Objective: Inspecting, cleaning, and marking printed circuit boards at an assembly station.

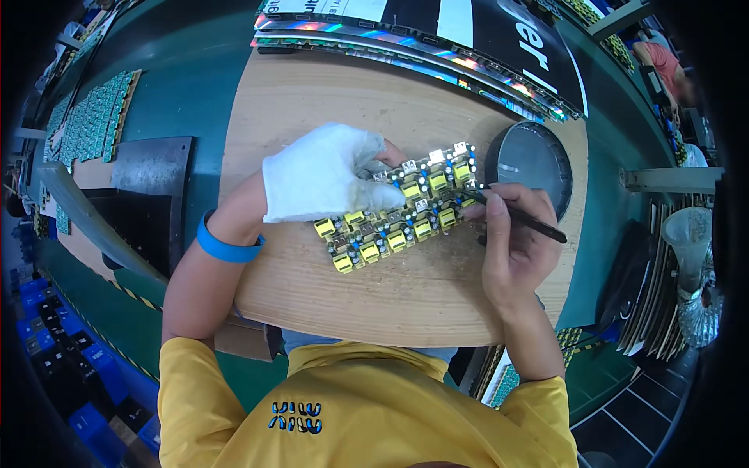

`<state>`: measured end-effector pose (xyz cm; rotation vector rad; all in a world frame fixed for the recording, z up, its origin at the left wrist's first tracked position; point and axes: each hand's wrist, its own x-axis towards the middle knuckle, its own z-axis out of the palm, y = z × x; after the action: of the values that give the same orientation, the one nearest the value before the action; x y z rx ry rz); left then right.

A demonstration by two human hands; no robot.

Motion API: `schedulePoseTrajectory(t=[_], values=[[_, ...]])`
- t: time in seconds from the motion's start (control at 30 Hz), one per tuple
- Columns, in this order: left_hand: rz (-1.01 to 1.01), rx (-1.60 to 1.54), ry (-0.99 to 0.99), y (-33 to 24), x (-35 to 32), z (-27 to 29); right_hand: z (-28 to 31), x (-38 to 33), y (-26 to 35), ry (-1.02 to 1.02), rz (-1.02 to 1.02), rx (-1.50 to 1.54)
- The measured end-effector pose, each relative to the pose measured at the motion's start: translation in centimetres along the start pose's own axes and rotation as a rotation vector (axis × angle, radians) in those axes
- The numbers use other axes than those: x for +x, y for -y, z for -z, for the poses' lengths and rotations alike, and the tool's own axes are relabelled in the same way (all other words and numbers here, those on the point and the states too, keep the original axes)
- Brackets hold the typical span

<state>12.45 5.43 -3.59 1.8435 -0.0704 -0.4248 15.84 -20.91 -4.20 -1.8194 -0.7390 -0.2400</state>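
A panel of circuit boards [396,239] with yellow transformers, blue capacitors and silver USB sockets lies tilted over the wooden board. In a white glove, my left hand [328,175] grips the panel from its upper left side, with the thumb across the top and the fingers partly hidden behind it. My bare right hand [519,234] is closed around black tweezers [538,226], held like a pen. Their tip reaches the right end of the panel, among the parts there; whether it pinches one is too small to tell. A blue band [226,240] circles my left wrist.
On the wooden board [312,93], a round dark dish [530,164] stands right of the panel. Stacked printed sheets or panels [421,47] cover its far edge. Green circuit panels [94,117] lie far left, near a black plate [152,187]. A glass vessel [690,265] stands at right.
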Motion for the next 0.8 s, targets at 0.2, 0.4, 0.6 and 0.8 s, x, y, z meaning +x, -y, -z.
schedulePoseTrajectory(t=[0.2,0.4,0.6,0.8], values=[[-0.076,0.076,-0.033,0.15,0.1,0.0,-0.69,0.12,-0.06,-0.041,-0.055,0.113],[-0.039,0.065,-0.028,-0.25,-0.09,-0.01,-0.54,0.47,-0.25,-0.038,-0.016,0.037],[-0.014,0.082,-0.035,0.08,0.1,0.13,-0.59,0.47,0.08,-0.014,0.011,-0.095],[-0.02,0.088,-0.031,-0.25,0.13,0.26,-0.53,0.39,-0.08,-0.076,-0.101,0.093]])
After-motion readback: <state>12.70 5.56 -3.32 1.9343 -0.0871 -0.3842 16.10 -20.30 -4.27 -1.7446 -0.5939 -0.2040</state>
